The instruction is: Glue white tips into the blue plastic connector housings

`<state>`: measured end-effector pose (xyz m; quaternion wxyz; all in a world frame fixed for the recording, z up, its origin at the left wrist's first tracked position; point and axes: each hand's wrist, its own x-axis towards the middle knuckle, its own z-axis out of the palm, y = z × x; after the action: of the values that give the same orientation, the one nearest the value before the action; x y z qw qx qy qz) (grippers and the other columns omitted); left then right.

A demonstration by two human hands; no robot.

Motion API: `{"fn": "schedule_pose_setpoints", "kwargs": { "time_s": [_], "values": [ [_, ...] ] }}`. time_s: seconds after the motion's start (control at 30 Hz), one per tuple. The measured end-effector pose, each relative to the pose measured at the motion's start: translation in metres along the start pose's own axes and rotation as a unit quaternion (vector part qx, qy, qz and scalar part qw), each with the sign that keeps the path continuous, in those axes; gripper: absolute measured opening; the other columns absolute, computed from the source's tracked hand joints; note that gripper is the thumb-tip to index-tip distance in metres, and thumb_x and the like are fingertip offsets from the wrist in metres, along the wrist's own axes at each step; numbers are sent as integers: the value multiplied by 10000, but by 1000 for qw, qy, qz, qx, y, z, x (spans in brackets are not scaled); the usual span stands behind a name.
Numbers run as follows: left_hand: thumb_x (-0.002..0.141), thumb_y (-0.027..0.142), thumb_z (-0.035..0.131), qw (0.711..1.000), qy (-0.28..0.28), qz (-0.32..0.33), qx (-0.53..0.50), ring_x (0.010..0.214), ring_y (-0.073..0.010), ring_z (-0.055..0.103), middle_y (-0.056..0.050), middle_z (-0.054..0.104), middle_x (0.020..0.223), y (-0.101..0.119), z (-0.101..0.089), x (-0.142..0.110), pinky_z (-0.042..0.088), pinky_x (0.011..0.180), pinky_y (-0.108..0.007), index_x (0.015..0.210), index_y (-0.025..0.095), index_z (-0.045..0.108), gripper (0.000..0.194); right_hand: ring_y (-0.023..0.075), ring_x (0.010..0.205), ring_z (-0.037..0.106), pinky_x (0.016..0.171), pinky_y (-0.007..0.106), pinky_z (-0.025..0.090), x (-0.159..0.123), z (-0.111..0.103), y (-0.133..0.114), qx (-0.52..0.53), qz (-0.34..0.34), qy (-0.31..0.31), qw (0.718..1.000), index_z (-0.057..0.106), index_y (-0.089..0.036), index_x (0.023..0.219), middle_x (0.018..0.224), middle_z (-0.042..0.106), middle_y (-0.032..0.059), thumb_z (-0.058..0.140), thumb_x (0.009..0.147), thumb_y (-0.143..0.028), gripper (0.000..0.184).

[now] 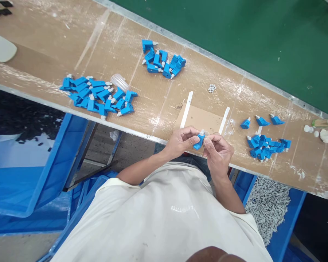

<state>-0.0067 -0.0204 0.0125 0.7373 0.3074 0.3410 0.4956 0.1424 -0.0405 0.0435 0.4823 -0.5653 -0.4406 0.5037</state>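
Note:
My left hand pinches a small blue plastic part with a white tip, just over the near edge of the bench. My right hand is closed at the same part, its fingertips on the white end. A heap of the same blue parts lies at the left of the bench. A second heap sits further back. A third group lies to the right of my hands, with three single blue pieces beyond it.
The brown bench top has a metal rim. A clear cup lies by the left heap, and small grey bits lie mid-bench. Blue bins stand below left; a bin of grey pieces below right. Green floor lies beyond.

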Motion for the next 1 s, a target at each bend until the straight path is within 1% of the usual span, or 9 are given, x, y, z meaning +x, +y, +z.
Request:
{"fn": "schedule_pose_setpoints", "kwargs": {
  "time_s": [0.13,0.2,0.37,0.5,0.57,0.73,0.87,0.93,1.0],
  "values": [
    [711,584,875,999,7,17,33,695,-122,600,-26,672,784,3,-1,0,474,693,-263,833,159,750,459,91,516,553,414,205,483,3,0,1,-10,-2,9,1000,734,-212,801,708,636,-23,839,808,-467,276],
    [712,577,877,999,2,16,34,699,-122,601,-27,676,786,4,-2,0,474,699,-263,835,158,749,456,102,539,581,431,207,513,6,-1,-1,13,12,5,1000,737,-209,779,692,643,-20,871,766,-470,293],
    [734,585,861,999,-32,-13,-18,663,-109,579,-19,665,754,6,1,-2,471,673,-252,833,150,729,465,73,438,521,348,164,454,14,-6,-8,114,124,-39,985,720,-214,692,582,624,-52,987,569,-441,372],
    [729,574,870,997,-49,-33,-43,662,-119,597,-28,665,748,12,6,-5,472,656,-257,834,140,714,473,64,417,510,335,155,452,13,-9,-11,153,174,-63,971,801,-240,828,578,653,-55,993,558,-439,386],
    [737,577,863,997,-61,-32,-35,651,-122,601,-30,661,734,16,8,-6,471,637,-254,826,137,696,479,66,427,523,341,156,471,11,-11,-12,165,179,-64,968,827,-256,871,589,674,-48,998,559,-427,395],
    [784,581,824,996,-85,-19,16,618,-103,597,-18,659,730,24,11,-6,455,573,-217,866,137,673,476,61,437,545,324,133,466,9,-13,-16,187,183,-52,964,841,-269,790,603,694,-34,1018,520,-402,349],
    [800,572,814,994,-96,4,55,631,-102,613,-19,675,747,26,13,-8,460,579,-210,888,136,666,469,58,439,534,319,127,448,12,-10,-19,189,189,-59,962,840,-263,767,593,666,-33,1022,502,-407,352],
    [837,579,774,991,-101,21,86,636,-108,621,-26,685,747,29,10,-6,470,598,-224,892,138,669,457,56,445,525,317,127,432,13,-10,-22,179,186,-67,964,843,-263,797,601,647,-34,1018,510,-416,369],
    [858,565,751,984,-68,52,153,633,-117,624,-28,691,739,36,-3,4,475,616,-241,883,146,675,426,50,450,511,310,125,400,15,-13,-27,160,164,-67,971,848,-271,891,652,652,-29,1004,544,-443,418]
  ]
}}
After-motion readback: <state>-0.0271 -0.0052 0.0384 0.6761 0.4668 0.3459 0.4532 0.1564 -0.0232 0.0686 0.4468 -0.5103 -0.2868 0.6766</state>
